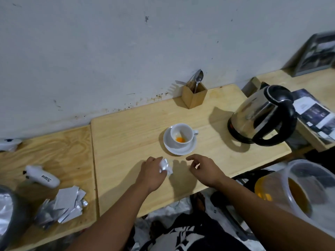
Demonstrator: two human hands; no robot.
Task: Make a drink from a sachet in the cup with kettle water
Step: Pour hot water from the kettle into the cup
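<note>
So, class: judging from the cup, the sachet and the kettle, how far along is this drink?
Done: orange powder lies in the white cup, which stands on its saucer. In hand: the left hand holds the crumpled sachet; the right hand is open and empty. Left: the kettle stands untouched on the table, no water shows in the cup, and the spoons remain in their holder.

stained grey wall (108, 51) behind pale wooden tables (126, 124).
</note>
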